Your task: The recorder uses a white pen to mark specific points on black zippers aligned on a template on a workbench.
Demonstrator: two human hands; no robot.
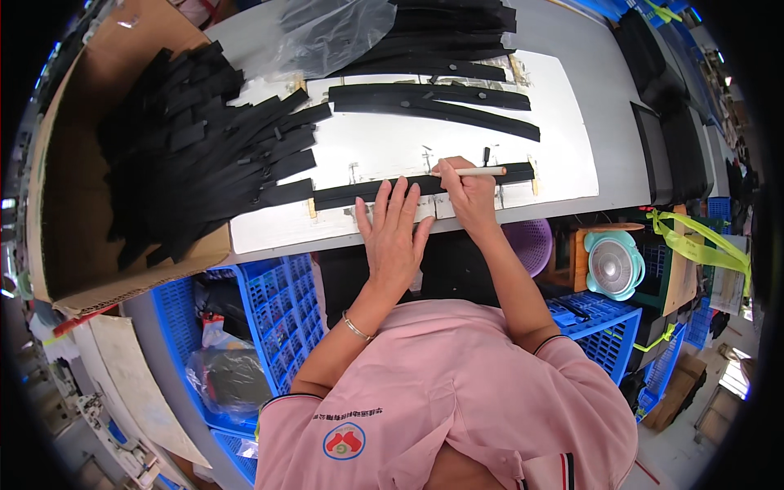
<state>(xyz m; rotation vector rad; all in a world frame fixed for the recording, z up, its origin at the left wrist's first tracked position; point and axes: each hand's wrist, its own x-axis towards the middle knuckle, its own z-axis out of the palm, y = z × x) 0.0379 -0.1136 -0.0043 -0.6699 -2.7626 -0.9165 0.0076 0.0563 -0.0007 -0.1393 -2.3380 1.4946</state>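
Where the long grey table (588, 90) runs across the top, a flat white board (384, 147) lies on it. Two long black strips (433, 102) rest on the far part of the board, and more black strips are stacked behind them beside a clear plastic bag (327, 33). To the left sits a big brown cardboard box (61, 204) full of loose black strips (204, 147). Under the table stand blue plastic crates (273, 302), a purple basket (531, 245) and a small pale green fan (614, 264).

One long black strip (351, 194) lies flat along the near edge of the white board. The left hand (394, 233) is spread wide and flat, with its fingertips pressing down on the middle of this strip. A thin bracelet (356, 327) sits on that wrist. The right hand (469, 192) is curled closed around a thin pale stick-shaped tool (478, 171), which lies just above the strip and points to the right. Both arms reach up from a pink shirt (457, 392) at the bottom.
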